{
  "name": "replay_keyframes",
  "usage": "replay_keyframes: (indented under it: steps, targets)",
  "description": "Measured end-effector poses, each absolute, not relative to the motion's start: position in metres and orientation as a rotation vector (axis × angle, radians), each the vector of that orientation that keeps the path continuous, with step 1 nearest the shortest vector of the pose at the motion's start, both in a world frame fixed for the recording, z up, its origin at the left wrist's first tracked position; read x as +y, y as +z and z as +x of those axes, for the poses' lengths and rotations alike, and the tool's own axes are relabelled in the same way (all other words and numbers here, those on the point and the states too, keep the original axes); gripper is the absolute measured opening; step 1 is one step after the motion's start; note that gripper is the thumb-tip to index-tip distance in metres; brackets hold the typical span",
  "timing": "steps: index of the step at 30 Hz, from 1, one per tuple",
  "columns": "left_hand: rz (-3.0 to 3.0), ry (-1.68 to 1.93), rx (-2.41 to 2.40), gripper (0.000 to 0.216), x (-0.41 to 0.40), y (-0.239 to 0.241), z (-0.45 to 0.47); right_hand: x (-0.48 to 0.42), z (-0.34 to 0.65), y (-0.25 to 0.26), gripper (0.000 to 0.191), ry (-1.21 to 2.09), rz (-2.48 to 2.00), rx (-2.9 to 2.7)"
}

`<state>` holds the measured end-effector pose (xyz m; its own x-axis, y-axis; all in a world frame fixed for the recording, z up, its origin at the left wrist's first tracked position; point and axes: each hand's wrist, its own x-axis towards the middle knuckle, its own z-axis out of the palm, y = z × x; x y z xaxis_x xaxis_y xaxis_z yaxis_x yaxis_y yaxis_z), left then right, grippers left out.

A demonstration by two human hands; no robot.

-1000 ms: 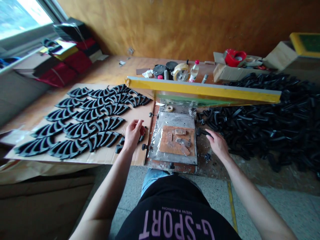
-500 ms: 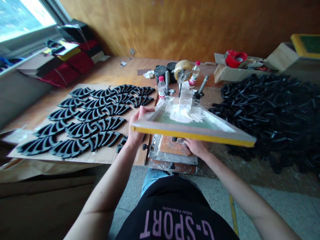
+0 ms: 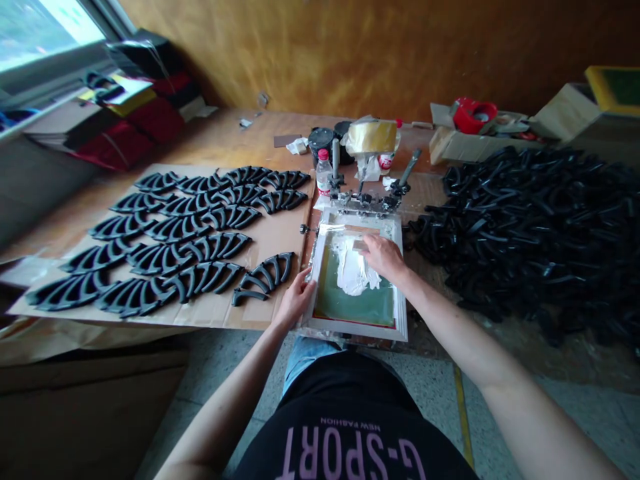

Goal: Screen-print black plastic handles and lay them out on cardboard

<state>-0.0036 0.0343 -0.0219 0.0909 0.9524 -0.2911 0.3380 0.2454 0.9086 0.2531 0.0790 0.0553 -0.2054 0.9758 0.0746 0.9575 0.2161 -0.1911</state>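
Observation:
A framed printing screen (image 3: pixel 400 293) with green mesh lies flat on its stand in front of me. White ink (image 3: pixel 353 273) is smeared across the mesh. My right hand (image 3: pixel 383 257) rests on the mesh over the ink, fingers closed on a small flat squeegee (image 3: pixel 361 245). My left hand (image 3: pixel 296 301) grips the screen's left frame edge. Rows of black curved plastic parts (image 3: pixel 190 247) lie on a cardboard sheet (image 3: pixel 277 230) to the left.
A big heap of black parts (image 3: pixel 540 220) fills the table on the right. Behind the screen stand a small bottle (image 3: pixel 324 173), black tins (image 3: pixel 320 141), a tape roll (image 3: pixel 373 137) and clamps. Boxes and a red tape dispenser (image 3: pixel 470 115) sit at the back right.
The screen has swung down from raised to flat on the stand. My left hand went from the parts to the frame edge. My right hand came from under the screen onto the mesh.

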Motion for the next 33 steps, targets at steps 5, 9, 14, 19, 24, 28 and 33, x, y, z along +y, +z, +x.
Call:
replay_keyframes:
  steps: [5,9,14,19,24,28,33]
  targets:
    - [1.273,0.735,1.443,0.060,0.033,-0.028,-0.006,0.028,0.262,0.051,0.028,0.256,-1.383,-2.696]
    - [1.268,0.729,1.458,0.058,0.033,-0.026,-0.005,0.025,0.267,0.057,0.018,0.362,-1.301,-2.687]
    - [1.138,0.742,1.389,0.063,0.031,-0.015,-0.001,0.021,0.257,0.043,0.021,0.160,-1.401,-2.533]
    - [1.118,0.738,1.374,0.065,0.032,-0.005,-0.004,0.034,0.258,0.052,0.018,0.322,-1.432,-2.408]
    - [1.115,0.804,1.298,0.062,0.038,0.040,-0.008,0.101,0.275,0.094,0.055,0.154,-1.746,-2.099]
    - [1.110,0.978,1.243,0.054,0.053,0.095,0.001,0.123,0.331,0.109,0.046,-0.009,-1.853,-1.786]
    - [1.198,1.278,1.027,0.046,0.091,0.139,0.024,0.095,0.388,0.062,0.029,0.155,-1.998,-1.529]
